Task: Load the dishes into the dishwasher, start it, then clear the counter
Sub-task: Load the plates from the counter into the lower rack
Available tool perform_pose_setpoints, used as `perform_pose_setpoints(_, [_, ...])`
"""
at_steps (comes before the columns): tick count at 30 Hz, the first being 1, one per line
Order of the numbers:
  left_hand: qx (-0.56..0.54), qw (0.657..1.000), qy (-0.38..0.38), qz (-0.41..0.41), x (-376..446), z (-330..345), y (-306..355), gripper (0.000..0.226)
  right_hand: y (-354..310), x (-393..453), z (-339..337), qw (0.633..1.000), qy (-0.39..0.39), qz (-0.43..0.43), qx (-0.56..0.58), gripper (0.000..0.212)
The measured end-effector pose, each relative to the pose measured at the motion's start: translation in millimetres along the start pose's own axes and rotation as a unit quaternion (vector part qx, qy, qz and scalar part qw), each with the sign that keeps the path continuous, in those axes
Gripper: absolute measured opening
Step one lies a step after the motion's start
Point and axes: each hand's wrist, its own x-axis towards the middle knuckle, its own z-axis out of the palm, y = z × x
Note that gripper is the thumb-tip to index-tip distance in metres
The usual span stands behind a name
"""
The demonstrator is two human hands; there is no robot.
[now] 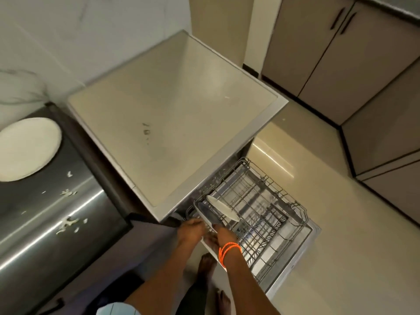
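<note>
1. I see the dishwasher point(175, 123) with its door down and its wire rack point(261, 219) pulled out over the floor.
2. A white plate point(223, 209) stands on its edge near the back left of the rack.
3. Just beside it, closer to me, a dark plate point(208, 215) stands tilted in the same row.
4. My left hand point(193, 228) is at the left front corner of the rack. Its fingers curl at the low edge of the dark plate, and it seems to hold that plate.
5. My right hand point(219, 235) has orange bands point(228, 250) on its wrist. It reaches down to the same plate, but I cannot tell if its fingers grip it.
6. Another white plate point(27, 147) lies flat on the dark tabletop point(52, 219) to the left, well apart from the rack.
7. Small white bits point(68, 193) lie on that tabletop too.
8. Brown cupboards point(341, 53) stand on the right.
</note>
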Motion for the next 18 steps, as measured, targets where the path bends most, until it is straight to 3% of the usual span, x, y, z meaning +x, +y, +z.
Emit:
perform_pose_setpoints(2, [-0.037,0.999,0.007,0.001,-16.3,-14.9,-11.3,0.008,8.3,-28.0,2.0,1.0,-0.012,-0.01,-0.024,0.011])
perform_pose_setpoints(10, [-0.139,0.986,0.078,0.038,-100.2,-92.8,-40.8,0.017,46.9,-126.2,26.5,0.991,-0.067,-0.041,-0.106,0.023])
perform_pose_setpoints(18, [-0.182,0.961,0.184,0.102,-186.7,-199.0,-54.8,0.02,92.5,-178.7,109.8,0.951,-0.154,-0.107,-0.246,0.019])
